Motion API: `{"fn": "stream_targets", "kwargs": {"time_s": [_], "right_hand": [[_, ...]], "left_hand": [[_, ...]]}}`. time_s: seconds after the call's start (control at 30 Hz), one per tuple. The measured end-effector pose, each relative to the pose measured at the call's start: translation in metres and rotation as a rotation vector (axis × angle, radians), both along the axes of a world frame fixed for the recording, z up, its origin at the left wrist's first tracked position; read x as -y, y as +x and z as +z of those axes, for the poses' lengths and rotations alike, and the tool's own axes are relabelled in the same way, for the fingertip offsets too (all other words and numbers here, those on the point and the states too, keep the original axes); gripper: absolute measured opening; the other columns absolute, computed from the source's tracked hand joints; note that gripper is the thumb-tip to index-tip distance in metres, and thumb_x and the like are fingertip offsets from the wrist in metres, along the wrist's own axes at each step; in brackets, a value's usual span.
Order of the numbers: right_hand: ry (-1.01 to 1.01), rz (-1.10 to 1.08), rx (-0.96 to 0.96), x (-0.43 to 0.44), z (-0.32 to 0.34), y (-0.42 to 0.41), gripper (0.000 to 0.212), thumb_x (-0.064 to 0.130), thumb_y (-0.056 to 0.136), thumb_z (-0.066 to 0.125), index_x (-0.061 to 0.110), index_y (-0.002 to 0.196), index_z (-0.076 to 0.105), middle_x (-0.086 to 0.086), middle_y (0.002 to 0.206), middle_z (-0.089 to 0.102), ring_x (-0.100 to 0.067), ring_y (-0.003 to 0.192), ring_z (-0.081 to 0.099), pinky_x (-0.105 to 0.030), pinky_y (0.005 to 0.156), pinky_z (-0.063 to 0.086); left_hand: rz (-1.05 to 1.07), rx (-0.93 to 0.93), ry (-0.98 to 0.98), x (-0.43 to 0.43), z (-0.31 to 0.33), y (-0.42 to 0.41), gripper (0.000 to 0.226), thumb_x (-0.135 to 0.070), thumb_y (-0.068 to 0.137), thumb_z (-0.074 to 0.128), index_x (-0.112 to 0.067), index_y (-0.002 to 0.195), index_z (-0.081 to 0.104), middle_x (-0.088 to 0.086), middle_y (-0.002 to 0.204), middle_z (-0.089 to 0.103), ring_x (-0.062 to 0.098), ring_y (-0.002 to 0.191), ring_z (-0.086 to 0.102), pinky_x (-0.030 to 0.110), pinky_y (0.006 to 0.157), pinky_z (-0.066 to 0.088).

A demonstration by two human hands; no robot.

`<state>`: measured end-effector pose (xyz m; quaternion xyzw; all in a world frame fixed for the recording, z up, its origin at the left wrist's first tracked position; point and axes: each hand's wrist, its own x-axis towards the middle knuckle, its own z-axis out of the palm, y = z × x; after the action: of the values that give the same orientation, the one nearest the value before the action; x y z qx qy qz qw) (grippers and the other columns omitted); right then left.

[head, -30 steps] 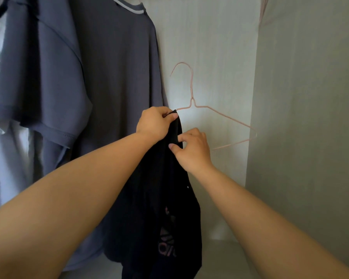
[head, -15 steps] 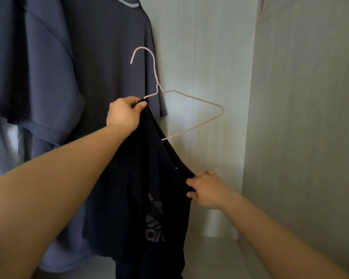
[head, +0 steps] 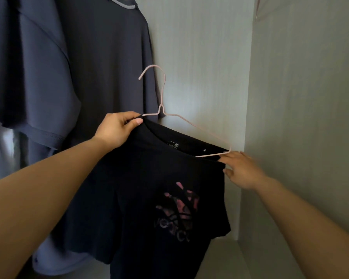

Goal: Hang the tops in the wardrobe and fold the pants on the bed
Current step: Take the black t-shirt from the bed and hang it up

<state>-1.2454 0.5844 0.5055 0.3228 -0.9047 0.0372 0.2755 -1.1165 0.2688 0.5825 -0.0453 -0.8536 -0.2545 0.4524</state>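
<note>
The right grip (head: pixel 242 170) has left the edge of the black top (head: pixel 159 178) low in the middle of the frame and risen to the right, where it now pinches the cloth at the right tip of the pink hanger (head: pixel 161 106). The top, a narrow bunched strip before, is now spread wide along the hanger with its pink logo (head: pixel 177 210) showing

A dark grey T-shirt (head: pixel 109 57) with a pale collar band hangs at eleven o'clock; a blue-grey T-shirt (head: pixel 28 67) overlaps it at ten. A pale garment (head: pixel 0 150) shows behind, at nine.
</note>
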Motion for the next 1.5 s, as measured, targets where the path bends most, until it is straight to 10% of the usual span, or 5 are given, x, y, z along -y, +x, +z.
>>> {"fn": "stream_targets", "kwargs": {"time_s": [0.57,0.83,1.13,1.3,1.5], "right_hand": [[0.015,-0.023,-0.076,-0.004,0.042,-0.004,0.033,0.007,0.096,0.038,0.020,0.120,0.057,0.000,0.117,0.057,-0.020,0.113,0.045,-0.031,0.100,0.027],[-0.617,0.249,0.143,0.037,0.070,0.032,0.031,0.008,0.099,0.032,0.021,0.089,0.059,0.000,0.087,0.055,-0.011,0.063,0.047,-0.020,0.056,0.034],[-0.922,0.375,0.353,0.051,0.080,0.042,0.030,0.006,0.090,0.040,0.031,0.080,0.052,-0.004,0.089,0.054,-0.018,0.081,0.048,-0.024,0.067,0.036],[-0.717,0.354,0.313,0.050,0.086,0.049,0.027,0.024,0.099,0.042,0.021,0.091,0.067,0.007,0.071,0.049,-0.006,0.070,0.046,-0.015,0.064,0.035],[-0.568,0.301,0.285,0.041,0.112,0.056,0.028,0.019,0.097,0.046,0.029,0.077,0.064,0.008,0.076,0.061,-0.006,0.078,0.051,-0.020,0.071,0.036]], "left_hand": [[0.344,-0.124,-0.550,-0.008,-0.003,-0.002,0.029,-0.029,0.097,0.050,-0.016,0.118,0.066,0.006,0.105,0.066,0.033,0.091,0.063,0.039,0.073,0.047],[0.140,-0.045,-0.022,-0.045,-0.002,-0.007,0.020,-0.034,0.093,0.056,-0.028,0.104,0.071,-0.007,0.098,0.070,0.015,0.096,0.062,0.027,0.079,0.048],[-0.129,-0.023,0.199,-0.049,0.000,-0.005,0.012,-0.027,0.093,0.059,-0.025,0.091,0.071,-0.017,0.076,0.065,-0.002,0.074,0.060,0.009,0.067,0.045],[-0.029,-0.002,0.093,-0.043,-0.003,-0.006,0.019,-0.027,0.097,0.049,-0.027,0.080,0.057,-0.008,0.080,0.056,0.019,0.079,0.053,0.038,0.078,0.046],[0.134,-0.131,-0.265,-0.038,-0.002,0.006,0.017,-0.029,0.098,0.044,-0.020,0.090,0.055,-0.011,0.086,0.051,0.013,0.080,0.047,0.027,0.074,0.032]]}}
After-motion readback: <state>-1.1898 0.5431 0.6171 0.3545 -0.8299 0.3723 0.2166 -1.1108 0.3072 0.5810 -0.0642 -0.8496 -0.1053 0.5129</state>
